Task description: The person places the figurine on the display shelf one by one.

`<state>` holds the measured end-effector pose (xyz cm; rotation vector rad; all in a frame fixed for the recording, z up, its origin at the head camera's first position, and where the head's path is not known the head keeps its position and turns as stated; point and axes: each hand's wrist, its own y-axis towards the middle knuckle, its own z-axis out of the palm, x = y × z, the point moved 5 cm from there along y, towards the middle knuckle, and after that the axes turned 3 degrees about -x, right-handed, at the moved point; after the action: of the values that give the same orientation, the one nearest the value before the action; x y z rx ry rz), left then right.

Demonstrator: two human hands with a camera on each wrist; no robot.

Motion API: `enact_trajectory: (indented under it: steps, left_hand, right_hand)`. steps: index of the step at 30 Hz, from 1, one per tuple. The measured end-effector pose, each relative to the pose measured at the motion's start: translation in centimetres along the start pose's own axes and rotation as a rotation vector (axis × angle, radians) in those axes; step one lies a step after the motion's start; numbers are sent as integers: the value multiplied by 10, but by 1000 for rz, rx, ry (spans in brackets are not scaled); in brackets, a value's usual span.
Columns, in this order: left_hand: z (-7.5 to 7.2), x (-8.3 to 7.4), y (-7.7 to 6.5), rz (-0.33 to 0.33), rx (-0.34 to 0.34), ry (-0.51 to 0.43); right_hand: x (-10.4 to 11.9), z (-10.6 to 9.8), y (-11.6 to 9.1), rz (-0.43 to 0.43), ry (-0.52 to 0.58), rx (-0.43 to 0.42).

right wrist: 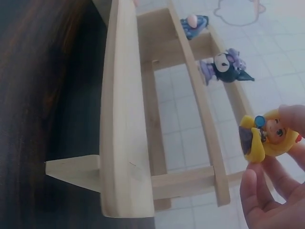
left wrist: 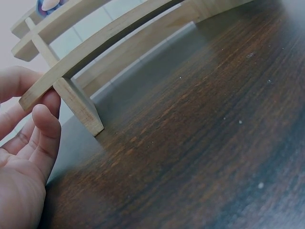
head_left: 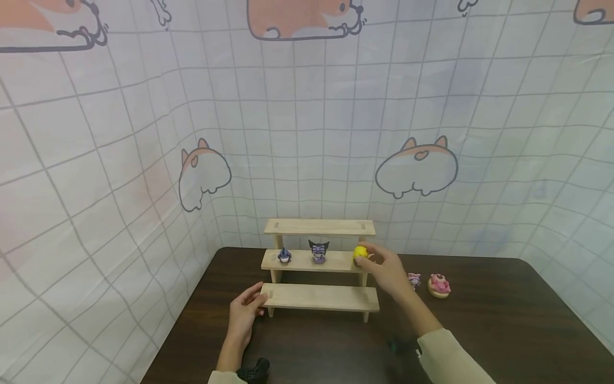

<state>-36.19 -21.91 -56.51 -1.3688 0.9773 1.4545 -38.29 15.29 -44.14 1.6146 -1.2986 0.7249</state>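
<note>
A three-tier wooden display stand [head_left: 318,296] stands on the table. My left hand [head_left: 243,313] holds the left end of its lowest step, thumb and fingers around the board's end [left wrist: 42,90]. At the right end of the middle step, my right hand [head_left: 389,271] pinches a yellow-haired figurine [right wrist: 267,136] between thumb and fingers. In the right wrist view its dark base faces the middle step. On that same step are a black-and-purple figurine [head_left: 318,252] with pointed ears, at the middle, and a small blue-purple figurine [head_left: 284,255] at the left.
Right of the stand, a pink-and-white figurine [head_left: 414,280] sits partly behind my right wrist, beside a pink figurine on a round tan base [head_left: 438,286]. A black object [head_left: 255,370] lies by my left wrist. A grid-patterned curtain [head_left: 297,133] hangs behind the dark table [head_left: 503,309].
</note>
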Motion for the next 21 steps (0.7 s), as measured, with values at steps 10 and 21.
enact_trajectory:
  steps: [10, 21]
  left_hand:
    - [0, 1, 1, 3, -7, 1]
    - [0, -1, -2, 3, 6, 6]
  right_hand:
    - [2, 8, 16, 21, -64, 9]
    - [-5, 17, 23, 8, -62, 5]
